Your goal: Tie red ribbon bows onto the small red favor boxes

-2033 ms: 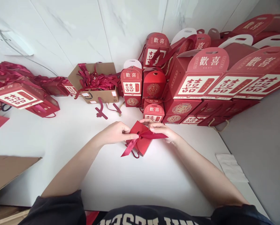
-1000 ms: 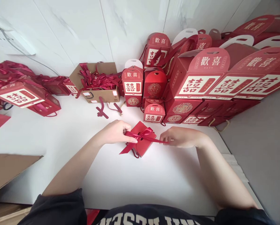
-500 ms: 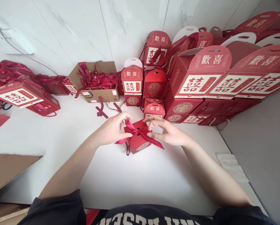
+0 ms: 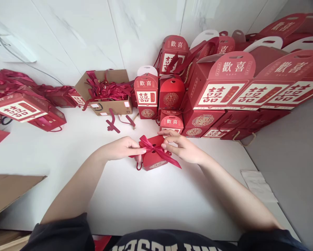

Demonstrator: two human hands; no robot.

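A small red gift box (image 4: 153, 161) stands on the white table (image 4: 135, 198) in front of me. A dark red ribbon (image 4: 169, 158) is tied in a bow across its top, one tail trailing to the right. My left hand (image 4: 122, 148) pinches the bow's left loop. My right hand (image 4: 181, 146) pinches the right loop, fingers closed on the ribbon. Both hands sit against the box's top.
A brown carton (image 4: 106, 101) full of red ribbons stands at the back. Stacks of red gift boxes (image 4: 224, 87) line the back right; more lie at the left (image 4: 22, 109). Loose ribbon pieces (image 4: 113, 123) lie near the carton. A cardboard flap (image 4: 9, 191) juts in at lower left.
Over two seconds the ribbon was pulled out sideways, then drawn into a bow. The box turned more upright, and both hands came back to the bow's loops.
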